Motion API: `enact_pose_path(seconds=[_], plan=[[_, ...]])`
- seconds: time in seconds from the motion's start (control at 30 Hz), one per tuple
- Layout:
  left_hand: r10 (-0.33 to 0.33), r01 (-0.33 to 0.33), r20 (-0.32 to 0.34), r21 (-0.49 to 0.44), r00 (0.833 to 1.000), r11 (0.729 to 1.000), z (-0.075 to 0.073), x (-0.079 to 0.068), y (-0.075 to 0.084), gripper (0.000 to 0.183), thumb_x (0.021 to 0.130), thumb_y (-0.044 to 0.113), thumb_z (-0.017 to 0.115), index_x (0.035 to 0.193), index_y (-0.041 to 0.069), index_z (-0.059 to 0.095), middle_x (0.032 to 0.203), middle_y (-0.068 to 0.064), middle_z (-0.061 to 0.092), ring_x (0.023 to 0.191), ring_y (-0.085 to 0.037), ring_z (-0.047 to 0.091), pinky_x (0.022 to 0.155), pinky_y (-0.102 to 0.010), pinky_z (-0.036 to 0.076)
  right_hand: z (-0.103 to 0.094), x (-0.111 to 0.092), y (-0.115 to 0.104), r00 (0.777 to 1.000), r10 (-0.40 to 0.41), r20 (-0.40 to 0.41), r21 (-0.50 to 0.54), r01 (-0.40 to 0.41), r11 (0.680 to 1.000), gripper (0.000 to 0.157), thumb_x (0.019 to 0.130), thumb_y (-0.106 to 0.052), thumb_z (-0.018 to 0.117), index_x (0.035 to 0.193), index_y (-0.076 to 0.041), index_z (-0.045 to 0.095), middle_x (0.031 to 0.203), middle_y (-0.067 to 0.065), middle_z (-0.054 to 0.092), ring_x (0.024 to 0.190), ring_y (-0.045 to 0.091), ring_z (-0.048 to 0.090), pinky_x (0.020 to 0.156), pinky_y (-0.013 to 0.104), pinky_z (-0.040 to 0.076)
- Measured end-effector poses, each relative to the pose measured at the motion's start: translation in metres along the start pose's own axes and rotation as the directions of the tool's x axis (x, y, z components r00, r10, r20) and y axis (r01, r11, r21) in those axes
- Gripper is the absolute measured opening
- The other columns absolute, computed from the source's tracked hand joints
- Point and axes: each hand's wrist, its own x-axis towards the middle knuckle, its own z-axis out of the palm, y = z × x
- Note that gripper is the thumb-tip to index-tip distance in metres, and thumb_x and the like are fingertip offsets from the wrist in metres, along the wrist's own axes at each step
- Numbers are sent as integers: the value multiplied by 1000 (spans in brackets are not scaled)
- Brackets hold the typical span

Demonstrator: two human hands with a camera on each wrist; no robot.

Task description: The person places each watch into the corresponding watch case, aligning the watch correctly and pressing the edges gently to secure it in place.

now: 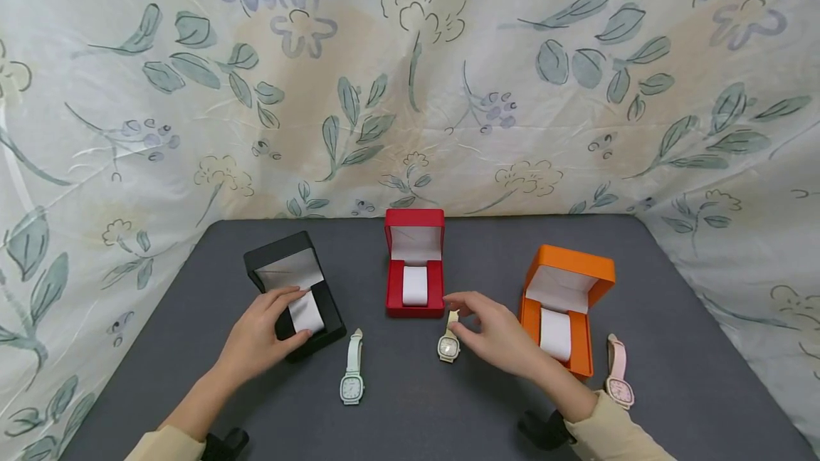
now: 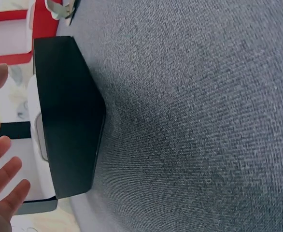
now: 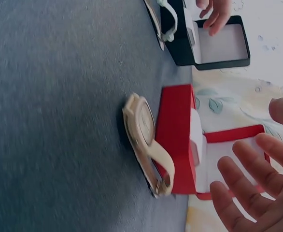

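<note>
My left hand hovers over the open black watch box, its fingers spread above the white cushion. In the left wrist view those fingers hold nothing, and the black box stands beside them. Above a cream watch is my right hand, thumb and fingers apart. The right wrist view shows the cream watch lying on the cloth, separate from the loosely spread fingers. Just behind that watch stands an open red box with a white cushion inside.
A mint-green watch lies between the black and red boxes, nearer the front. On the right stand an open orange box and a pink watch, close to my right forearm. A floral curtain hangs behind the grey table.
</note>
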Motion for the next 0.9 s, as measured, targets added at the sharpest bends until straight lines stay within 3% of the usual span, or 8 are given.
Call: enact_pose_path(seconds=[0.17, 0.37, 0.9], plan=[[-37, 37, 8, 6, 999, 999, 0, -1, -2, 63, 64, 30, 82, 117, 6, 59, 115, -10, 57, 105, -29, 54, 82, -47, 47, 12, 1, -3, 999, 18, 49, 55, -21, 998, 36, 84, -20, 68, 117, -11, 58, 104, 2, 63, 89, 16, 63, 70, 31, 52], [-93, 92, 40, 17, 995, 996, 3, -2, -5, 65, 65, 33, 81, 119, 7, 58, 114, -11, 57, 102, -31, 54, 81, -49, 47, 29, 2, -11, 994, 44, 100, 106, -54, 993, 34, 84, -19, 67, 116, -12, 59, 103, 1, 65, 84, 8, 62, 65, 22, 50], [-163, 161, 108, 28, 981, 987, 7, -3, -9, 66, 66, 37, 79, 120, 7, 57, 115, -14, 58, 104, -34, 54, 83, -54, 43, 59, 11, -35, 973, 15, 231, 115, -42, 992, 30, 84, -21, 66, 111, -9, 61, 96, 2, 65, 80, 10, 61, 72, 23, 50]])
